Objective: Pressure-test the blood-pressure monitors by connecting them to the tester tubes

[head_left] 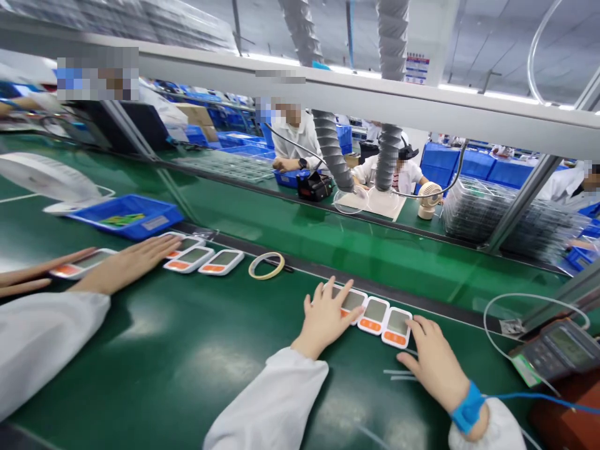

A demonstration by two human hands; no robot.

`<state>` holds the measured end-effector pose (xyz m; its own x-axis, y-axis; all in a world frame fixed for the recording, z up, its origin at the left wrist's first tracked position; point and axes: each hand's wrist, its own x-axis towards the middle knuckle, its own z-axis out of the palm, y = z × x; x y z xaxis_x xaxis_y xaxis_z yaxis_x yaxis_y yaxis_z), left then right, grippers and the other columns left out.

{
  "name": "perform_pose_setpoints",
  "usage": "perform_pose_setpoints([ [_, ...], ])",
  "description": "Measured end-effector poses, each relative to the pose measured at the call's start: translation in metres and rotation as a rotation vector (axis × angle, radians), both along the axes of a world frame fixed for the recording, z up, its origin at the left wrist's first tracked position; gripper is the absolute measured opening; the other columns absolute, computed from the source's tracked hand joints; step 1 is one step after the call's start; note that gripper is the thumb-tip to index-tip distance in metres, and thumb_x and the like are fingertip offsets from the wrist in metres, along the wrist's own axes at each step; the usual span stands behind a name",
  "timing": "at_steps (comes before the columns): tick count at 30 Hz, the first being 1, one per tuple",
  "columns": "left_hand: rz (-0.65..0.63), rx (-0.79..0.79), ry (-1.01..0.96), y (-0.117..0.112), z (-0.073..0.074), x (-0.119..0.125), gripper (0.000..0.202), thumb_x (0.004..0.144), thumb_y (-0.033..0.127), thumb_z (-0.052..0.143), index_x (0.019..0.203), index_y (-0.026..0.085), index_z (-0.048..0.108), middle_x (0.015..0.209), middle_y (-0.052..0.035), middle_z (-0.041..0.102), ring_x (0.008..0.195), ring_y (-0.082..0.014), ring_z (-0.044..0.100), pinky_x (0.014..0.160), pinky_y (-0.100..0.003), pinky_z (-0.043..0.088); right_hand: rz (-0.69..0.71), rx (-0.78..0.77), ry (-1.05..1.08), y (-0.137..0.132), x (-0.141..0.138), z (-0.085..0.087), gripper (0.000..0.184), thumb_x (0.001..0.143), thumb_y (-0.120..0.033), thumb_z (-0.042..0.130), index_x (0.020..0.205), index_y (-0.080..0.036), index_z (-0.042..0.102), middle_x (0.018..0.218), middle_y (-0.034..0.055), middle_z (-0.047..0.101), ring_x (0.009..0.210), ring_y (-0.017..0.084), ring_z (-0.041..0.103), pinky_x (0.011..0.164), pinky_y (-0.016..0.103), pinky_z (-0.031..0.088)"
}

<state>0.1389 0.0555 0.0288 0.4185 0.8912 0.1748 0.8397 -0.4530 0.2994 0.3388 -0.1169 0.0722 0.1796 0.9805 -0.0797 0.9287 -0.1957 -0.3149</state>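
Note:
Three small white devices with grey screens and orange button strips stand side by side in a row, slightly tilted to my view. My left hand [328,315] lies with spread fingers over the left device [354,301], hiding part of it. Between my hands is the middle device [374,314]. At the outer edge of the right device [397,326], the fingertips of my right hand [435,359] touch or nearly touch it; its thumb and fingers are apart. A blue wrist strap [469,407] with a cord circles my right wrist.
Beside me, a co-worker's hand [135,259] reaches over similar devices [221,262]. A tape roll [267,265], blue tray [126,215] and white fan [44,178] sit leftward. Thin white strips [400,375] lie near my right hand; a handheld meter [562,350] stands rightward. A metal frame crosses above.

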Motion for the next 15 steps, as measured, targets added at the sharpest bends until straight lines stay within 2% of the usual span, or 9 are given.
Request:
perform_pose_setpoints([
  [3, -0.072, -0.034, 0.085, -0.01, 0.005, 0.009, 0.078, 0.079, 0.073, 0.057, 0.146, 0.036, 0.044, 0.158, -0.0176, 0.029, 0.142, -0.051, 0.021, 0.103, -0.068, 0.026, -0.009, -0.014, -0.074, 0.024, -0.031, -0.012, 0.078, 0.085, -0.04, 0.069, 0.153, -0.028, 0.034, 0.162, 0.0083, 0.021, 0.146, 0.042, 0.019, 0.104, 0.063, 0.039],
  [5, -0.103, -0.059, 0.091, -0.013, 0.007, 0.01, 0.082, 0.077, 0.076, 0.057, 0.147, 0.035, 0.042, 0.159, -0.0172, 0.028, 0.142, -0.0515, 0.02, 0.103, -0.067, 0.027, 0.001, -0.042, -0.137, 0.038, -0.046, -0.021, 0.077, 0.087, -0.043, 0.067, 0.154, -0.034, 0.03, 0.164, 0.0051, 0.016, 0.147, 0.044, 0.013, 0.1, 0.074, 0.033],
  [7, -0.106, -0.082, 0.084, -0.015, 0.008, 0.009, 0.087, 0.075, 0.079, 0.056, 0.148, 0.033, 0.042, 0.159, -0.0178, 0.026, 0.142, -0.0523, 0.018, 0.103, -0.067, 0.027, 0.004, -0.036, -0.209, 0.049, -0.05, -0.028, 0.067, 0.091, -0.042, 0.063, 0.151, -0.036, 0.035, 0.163, 0.0043, 0.02, 0.146, 0.044, 0.016, 0.097, 0.077, 0.032],
  [10, -0.111, -0.094, 0.066, -0.017, 0.008, 0.007, 0.095, 0.07, 0.083, 0.057, 0.148, 0.03, 0.042, 0.16, -0.019, 0.024, 0.142, -0.0539, 0.016, 0.103, -0.068, 0.025, 0.021, 0.009, -0.296, 0.061, -0.04, -0.036, 0.051, 0.098, -0.037, 0.053, 0.148, -0.038, 0.04, 0.161, 0.0044, 0.028, 0.143, 0.04, 0.025, 0.094, 0.074, 0.037],
  [13, -0.116, -0.106, 0.049, -0.018, 0.008, 0.007, 0.097, 0.066, 0.084, 0.06, 0.147, 0.032, 0.043, 0.16, -0.0173, 0.024, 0.143, -0.0527, 0.016, 0.105, -0.068, 0.025, 0.046, -0.02, -0.367, 0.068, -0.027, -0.038, 0.052, 0.1, -0.027, 0.046, 0.149, -0.041, 0.037, 0.16, 0.0036, 0.028, 0.14, 0.037, 0.031, 0.092, 0.071, 0.042],
  [15, -0.104, -0.114, 0.04, -0.019, 0.007, 0.007, 0.093, 0.066, 0.078, 0.065, 0.145, 0.034, 0.045, 0.16, -0.0152, 0.025, 0.143, -0.0509, 0.016, 0.105, -0.067, 0.025, 0.061, -0.053, -0.382, 0.071, -0.018, -0.037, 0.057, 0.098, -0.018, 0.042, 0.15, -0.041, 0.035, 0.16, 0.0021, 0.028, 0.138, 0.035, 0.034, 0.091, 0.066, 0.046],
])
